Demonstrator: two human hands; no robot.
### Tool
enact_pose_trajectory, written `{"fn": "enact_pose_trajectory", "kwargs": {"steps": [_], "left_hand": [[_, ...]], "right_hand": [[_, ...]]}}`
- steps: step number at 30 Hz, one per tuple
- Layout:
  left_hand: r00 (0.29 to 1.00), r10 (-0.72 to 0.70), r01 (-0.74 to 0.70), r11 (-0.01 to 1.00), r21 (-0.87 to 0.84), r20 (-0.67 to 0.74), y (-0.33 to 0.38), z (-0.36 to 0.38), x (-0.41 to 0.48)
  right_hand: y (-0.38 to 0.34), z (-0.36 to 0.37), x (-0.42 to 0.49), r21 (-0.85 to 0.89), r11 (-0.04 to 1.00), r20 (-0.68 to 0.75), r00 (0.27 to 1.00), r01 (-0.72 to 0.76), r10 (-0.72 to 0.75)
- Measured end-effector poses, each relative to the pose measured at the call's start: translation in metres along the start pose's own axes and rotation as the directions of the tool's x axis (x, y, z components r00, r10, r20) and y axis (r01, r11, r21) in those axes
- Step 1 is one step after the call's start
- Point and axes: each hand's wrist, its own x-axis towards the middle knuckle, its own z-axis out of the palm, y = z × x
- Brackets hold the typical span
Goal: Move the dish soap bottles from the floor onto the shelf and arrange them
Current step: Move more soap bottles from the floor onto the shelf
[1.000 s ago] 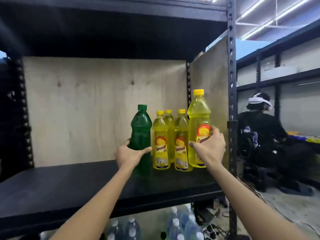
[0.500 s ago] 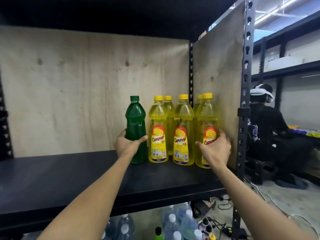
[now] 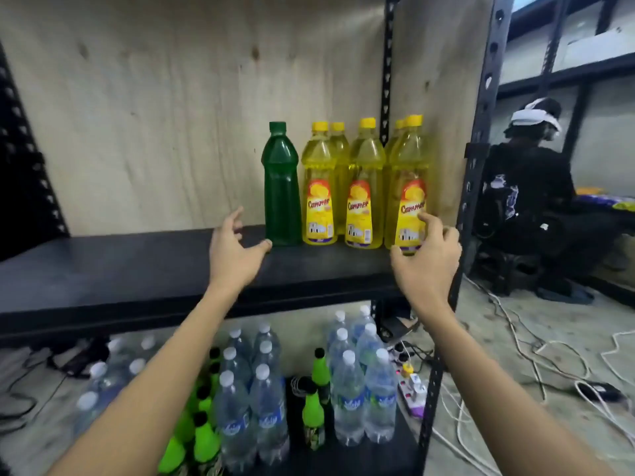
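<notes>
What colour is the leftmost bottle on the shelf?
Dark green, cap included; the leftmost bottle shows plainly in the head view.

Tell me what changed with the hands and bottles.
The left hand let go of the green bottle and drew back. The right hand set its yellow bottle down at the row's right end and loosened its grip. The green bottle and other yellow bottles stayed put.
</notes>
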Motion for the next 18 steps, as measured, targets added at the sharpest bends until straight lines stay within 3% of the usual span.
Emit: {"fn": "enact_pose_trajectory", "kwargs": {"steps": [3,5,7,9,11,13,15,18], "left_hand": [[0.97,0.154,-0.162,0.986,-0.032,-0.19,-0.031,-0.049,-0.098],[0.949,0.135,-0.143,0.99,-0.008,-0.284,-0.069,-0.071,-0.158],[0.953,-0.027,0.028,1.0,0.002,-0.302,-0.119,-0.087,-0.203],[0.911,-0.328,0.337,0.941,-0.006,-0.25,-0.179,-0.101,-0.237],[0.758,-0.623,0.636,0.771,0.008,-0.192,-0.243,-0.117,-0.268],[0.565,-0.814,0.824,0.566,0.032,-0.137,-0.301,-0.132,-0.3],[0.426,-0.895,0.904,0.419,0.079,-0.128,-0.347,-0.142,-0.332],[0.319,-0.926,0.942,0.286,0.175,-0.204,-0.402,-0.15,-0.364]], "right_hand": [[0.009,-0.005,-0.102,0.02,0.999,0.067,0.997,0.03,-0.032],[0.029,0.004,-0.173,0.016,0.999,0.297,0.954,-0.051,0.044],[0.053,0.018,-0.238,-0.078,0.978,0.588,0.783,-0.193,0.201],[0.078,0.03,-0.294,-0.222,0.926,0.767,0.531,-0.306,0.359],[0.1,0.044,-0.342,-0.324,0.893,0.834,0.351,-0.313,0.426],[0.117,0.06,-0.381,-0.38,0.892,0.866,0.245,-0.246,0.436],[0.128,0.08,-0.416,-0.385,0.91,0.897,0.169,-0.155,0.409],[0.135,0.117,-0.459,-0.34,0.94,0.935,0.105,-0.013,0.339]]}}
